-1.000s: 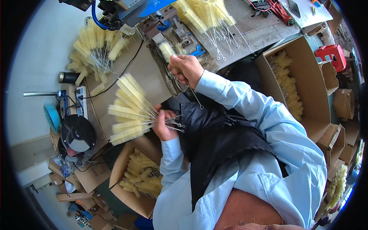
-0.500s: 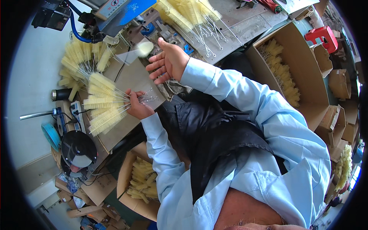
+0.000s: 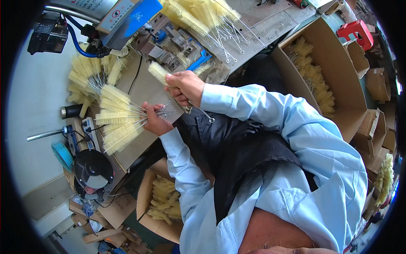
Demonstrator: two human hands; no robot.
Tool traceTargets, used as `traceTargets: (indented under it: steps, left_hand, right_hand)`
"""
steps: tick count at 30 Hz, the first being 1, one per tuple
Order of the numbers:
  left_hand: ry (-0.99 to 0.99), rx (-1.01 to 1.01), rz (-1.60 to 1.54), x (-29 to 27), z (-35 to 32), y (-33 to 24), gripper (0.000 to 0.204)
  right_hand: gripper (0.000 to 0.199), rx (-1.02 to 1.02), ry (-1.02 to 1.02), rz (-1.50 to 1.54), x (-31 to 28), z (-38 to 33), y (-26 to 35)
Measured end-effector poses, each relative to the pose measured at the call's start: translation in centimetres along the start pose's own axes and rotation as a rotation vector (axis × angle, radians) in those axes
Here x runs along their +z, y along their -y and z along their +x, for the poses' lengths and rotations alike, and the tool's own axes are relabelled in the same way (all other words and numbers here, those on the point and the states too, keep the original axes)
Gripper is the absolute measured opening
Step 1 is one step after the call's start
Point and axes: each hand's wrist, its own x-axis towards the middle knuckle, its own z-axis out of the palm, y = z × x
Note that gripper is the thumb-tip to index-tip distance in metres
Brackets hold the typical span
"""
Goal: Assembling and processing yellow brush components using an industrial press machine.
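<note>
My left hand (image 3: 158, 122) grips a fanned bundle of bottle brushes (image 3: 120, 110) by their wire stems. Pale yellow bristle heads spread to the left, and the looped wire ends poke out past my fingers on the right. In my right hand (image 3: 187, 87) is a single bottle brush (image 3: 157, 73). Its bristle head points up and left, while its looped stem end (image 3: 211, 120) comes out below my palm. Just beyond this hand stands a machine fixture (image 3: 167, 53) with metal blocks and a blue part, bits of bristle lying about it.
Brush piles (image 3: 86, 70) lie behind the left bundle and on the metal table (image 3: 270, 25). Open cartons of brushes stand at right (image 3: 347, 80) and lower left (image 3: 146, 199). A machine head (image 3: 131, 21) overhangs the bench. A black round-bodied device (image 3: 94, 168) sits at left.
My right hand, open with spread fingers before, has closed on a single bottle brush. A blurred pale shape near its fingers is gone. The left hand still grips its bundle.
</note>
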Motion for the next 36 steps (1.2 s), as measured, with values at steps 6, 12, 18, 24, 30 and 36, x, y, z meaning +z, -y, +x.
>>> traceTargets:
  steps: [6, 12, 18, 24, 30, 36]
  left_hand:
    - [-0.005, 0.007, 0.093, 1.1, -0.8, -0.8, 0.028]
    - [0.0, 0.074, 0.159, 0.3, -0.6, -0.3, 0.03]
    - [-0.019, 0.07, 0.186, 0.8, -0.8, -0.4, 0.028]
    - [-0.001, 0.086, 0.194, 0.8, -0.7, -0.3, 0.029]
    - [-0.02, 0.089, 0.168, 0.8, -0.6, -0.2, 0.042]
    - [-0.028, -0.005, 0.055, 0.6, -0.9, -1.2, 0.05]
  right_hand:
    - [0.034, -0.132, -0.08, 0.064, -5.0, -1.1, 0.9]
    - [0.034, -0.173, -0.095, 0.081, -6.4, -0.6, 2.3]
    - [0.032, -0.158, -0.081, 0.135, -7.1, 0.1, 2.8]
    - [0.033, -0.11, -0.028, 0.194, -7.2, 0.4, 3.4]
    - [0.034, -0.128, -0.051, 0.117, -7.1, -0.5, 3.9]
    - [0.041, -0.305, -0.296, -0.167, -9.3, -0.2, 7.2]
